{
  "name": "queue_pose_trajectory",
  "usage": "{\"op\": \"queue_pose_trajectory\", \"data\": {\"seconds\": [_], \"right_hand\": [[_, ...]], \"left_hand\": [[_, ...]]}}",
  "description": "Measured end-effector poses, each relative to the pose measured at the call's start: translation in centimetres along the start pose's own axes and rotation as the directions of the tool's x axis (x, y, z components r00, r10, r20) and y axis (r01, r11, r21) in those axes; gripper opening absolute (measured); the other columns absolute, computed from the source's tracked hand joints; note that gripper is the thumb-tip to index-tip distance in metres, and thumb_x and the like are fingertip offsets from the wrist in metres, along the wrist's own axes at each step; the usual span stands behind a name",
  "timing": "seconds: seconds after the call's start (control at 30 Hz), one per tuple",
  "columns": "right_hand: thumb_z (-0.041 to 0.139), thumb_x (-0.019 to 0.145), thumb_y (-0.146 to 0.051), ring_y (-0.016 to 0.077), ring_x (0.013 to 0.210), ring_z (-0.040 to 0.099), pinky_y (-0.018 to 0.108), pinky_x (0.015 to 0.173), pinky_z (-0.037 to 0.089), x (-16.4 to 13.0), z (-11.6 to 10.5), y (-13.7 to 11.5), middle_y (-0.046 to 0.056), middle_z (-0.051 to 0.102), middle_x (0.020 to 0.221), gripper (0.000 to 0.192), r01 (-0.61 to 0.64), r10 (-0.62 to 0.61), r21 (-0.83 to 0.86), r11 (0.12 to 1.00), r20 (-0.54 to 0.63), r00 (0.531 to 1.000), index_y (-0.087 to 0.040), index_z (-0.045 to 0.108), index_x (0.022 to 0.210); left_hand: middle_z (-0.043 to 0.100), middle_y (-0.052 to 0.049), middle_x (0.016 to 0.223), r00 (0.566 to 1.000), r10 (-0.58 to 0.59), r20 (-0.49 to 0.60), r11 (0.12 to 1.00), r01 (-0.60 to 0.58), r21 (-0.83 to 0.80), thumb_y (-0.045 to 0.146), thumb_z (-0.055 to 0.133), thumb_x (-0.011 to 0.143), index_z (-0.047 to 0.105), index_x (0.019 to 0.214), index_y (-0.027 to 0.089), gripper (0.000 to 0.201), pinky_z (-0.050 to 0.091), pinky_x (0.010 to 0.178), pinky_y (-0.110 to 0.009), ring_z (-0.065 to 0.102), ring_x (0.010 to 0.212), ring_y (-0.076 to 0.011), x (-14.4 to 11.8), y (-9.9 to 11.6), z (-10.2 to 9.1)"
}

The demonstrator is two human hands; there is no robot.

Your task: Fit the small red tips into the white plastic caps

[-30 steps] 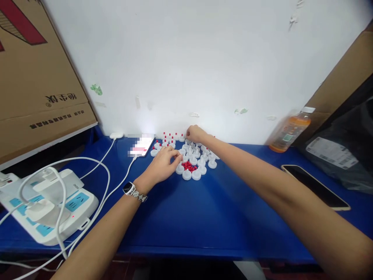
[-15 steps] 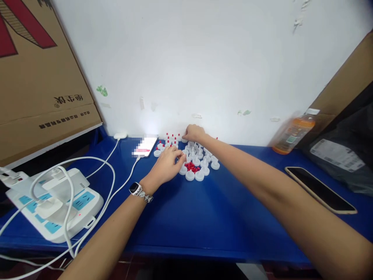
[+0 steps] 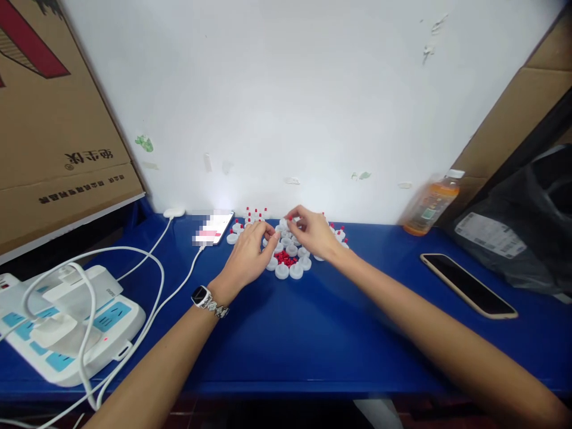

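Many white nozzle caps (image 3: 282,272) lie in a cluster on the blue table, around a small heap of red tips (image 3: 285,258). My right hand (image 3: 313,231) is above the cluster, its thumb and fingers closed on a white nozzle cap. At the left side of the cluster is my left hand (image 3: 251,253), thumb and forefinger drawn together; what lies between them, if anything, is too small to make out. Beyond it stand several red-tipped white caps (image 3: 256,215), and more red-tipped caps (image 3: 342,232) show past my right hand.
A lit phone (image 3: 214,229) on a white cable lies left of the caps. A white power strip (image 3: 102,333) with looped cables fills the left side. To the right are a dark phone (image 3: 467,285), an orange drink bottle (image 3: 433,202) and a dark plastic bag (image 3: 527,220). A white wall (image 3: 286,107) rises behind.
My right hand has come back from the wall side toward my left hand and now has a white nozzle cap in its fingers. My left hand has barely moved; the view has shifted slightly.
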State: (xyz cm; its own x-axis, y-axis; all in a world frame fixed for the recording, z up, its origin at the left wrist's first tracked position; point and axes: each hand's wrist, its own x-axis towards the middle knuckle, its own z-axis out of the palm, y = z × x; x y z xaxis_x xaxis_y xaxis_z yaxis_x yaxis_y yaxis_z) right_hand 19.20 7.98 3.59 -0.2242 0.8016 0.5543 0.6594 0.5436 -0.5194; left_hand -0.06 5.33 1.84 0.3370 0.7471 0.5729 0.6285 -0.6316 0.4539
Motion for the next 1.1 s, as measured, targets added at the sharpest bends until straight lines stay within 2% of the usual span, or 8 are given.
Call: {"op": "queue_pose_trajectory", "data": {"seconds": [0.13, 0.27, 0.53, 0.67, 0.77, 0.87, 0.97, 1.1], "right_hand": [[0.06, 0.083, -0.023, 0.0143, 0.065, 0.059, 0.028, 0.065, 0.048, -5.0, -0.6, -1.6, -0.001, 0.068, 0.083, 0.016, 0.019, -0.017, 0.114, 0.993, -0.018, 1.0, -0.024, 0.063, 0.099], [0.059, 0.082, -0.019, 0.0154, 0.068, 0.059, 0.028, 0.065, 0.05, -6.6, -0.6, -2.2, -0.001, 0.065, 0.082, 0.018, 0.074, -0.061, 0.142, 0.987, -0.098, 0.993, -0.024, 0.06, 0.1], [0.049, 0.09, -0.012, 0.0213, 0.093, 0.062, 0.034, 0.082, 0.051, -6.0, -1.1, -2.5, 0.008, 0.062, 0.1, 0.016, 0.277, -0.277, -0.033, 0.96, -0.221, 0.935, -0.022, 0.055, 0.101], [0.054, 0.086, -0.013, 0.0212, 0.085, 0.061, 0.035, 0.078, 0.05, -5.8, -2.2, -0.8, 0.008, 0.063, 0.105, 0.018, 0.106, -0.122, -0.078, 0.991, -0.25, 0.961, -0.022, 0.058, 0.101], [0.061, 0.085, -0.022, 0.0184, 0.075, 0.06, 0.034, 0.073, 0.049, -6.0, -3.1, 0.3, 0.004, 0.067, 0.096, 0.01, -0.082, 0.088, 0.035, 0.996, -0.235, 0.968, -0.022, 0.061, 0.095], [0.064, 0.083, -0.028, 0.0195, 0.086, 0.062, 0.034, 0.079, 0.049, -6.7, -3.4, 0.7, 0.004, 0.068, 0.096, 0.008, -0.135, 0.157, 0.124, 0.983, -0.195, 0.968, -0.021, 0.066, 0.087], [0.067, 0.08, -0.029, 0.0189, 0.084, 0.059, 0.032, 0.075, 0.047, -7.7, -3.5, 0.6, 0.004, 0.064, 0.091, 0.01, -0.124, 0.136, 0.077, 0.989, -0.172, 0.976, -0.02, 0.07, 0.086], [0.063, 0.081, -0.022, 0.012, 0.058, 0.048, 0.027, 0.059, 0.041, -8.9, -3.4, 0.6, -0.003, 0.057, 0.065, 0.006, -0.196, 0.187, 0.119, 0.973, 0.083, 0.979, -0.019, 0.068, 0.083]], "left_hand": [[0.059, -0.005, 0.092, 0.989, 0.12, 0.087, 0.99, -0.126, 0.067, 0.038, 0.038, 0.104, 0.051, 0.092, 0.021, 0.024, 0.044, 0.081, -0.037, 0.053, 0.089, -0.0221, -0.3, 1.7, 0.6], [0.057, -0.005, 0.084, 0.958, 0.234, 0.168, 0.961, -0.254, 0.109, 0.026, 0.028, 0.105, 0.049, 0.085, 0.021, 0.029, 0.042, 0.078, -0.036, 0.049, 0.085, -0.022, -0.5, 2.7, 1.0], [0.047, 0.002, 0.066, 0.998, -0.026, -0.053, 0.985, 0.017, -0.169, 0.034, 0.03, 0.105, 0.043, 0.074, 0.021, 0.036, 0.033, 0.06, -0.03, 0.044, 0.061, -0.0143, 0.1, 3.9, 2.5], [0.04, 0.003, 0.06, 0.964, -0.229, -0.132, 0.952, 0.193, -0.238, 0.043, 0.027, 0.105, 0.037, 0.067, 0.021, 0.045, 0.031, 0.056, -0.03, 0.04, 0.057, -0.0139, 0.5, 2.8, 1.3], [0.048, 0.0, 0.069, 0.999, -0.048, 0.008, 0.994, 0.048, -0.096, 0.04, 0.03, 0.105, 0.045, 0.071, 0.02, 0.043, 0.039, 0.071, -0.032, 0.047, 0.071, -0.0169, 0.4, 1.2, 0.5], [0.058, -0.005, 0.091, 0.977, 0.116, 0.179, 0.991, -0.126, 0.043, 0.038, 0.036, 0.104, 0.063, 0.088, 0.02, 0.036, 0.04, 0.089, -0.039, 0.052, 0.091, -0.0216, 0.2, 0.1, 0.7], [0.059, -0.007, 0.1, 0.965, 0.13, 0.228, 0.983, -0.155, 0.094, 0.039, 0.036, 0.104, 0.069, 0.106, 0.022, 0.037, 0.041, 0.092, -0.042, 0.052, 0.098, -0.0238, 0.0, -0.3, 1.3], [0.059, -0.007, 0.099, 0.971, 0.103, 0.217, 0.989, -0.122, 0.078, 0.041, 0.037, 0.103, 0.069, 0.108, 0.022, 0.038, 0.042, 0.092, -0.041, 0.053, 0.097, -0.0235, -0.2, -0.4, 1.0]]}}
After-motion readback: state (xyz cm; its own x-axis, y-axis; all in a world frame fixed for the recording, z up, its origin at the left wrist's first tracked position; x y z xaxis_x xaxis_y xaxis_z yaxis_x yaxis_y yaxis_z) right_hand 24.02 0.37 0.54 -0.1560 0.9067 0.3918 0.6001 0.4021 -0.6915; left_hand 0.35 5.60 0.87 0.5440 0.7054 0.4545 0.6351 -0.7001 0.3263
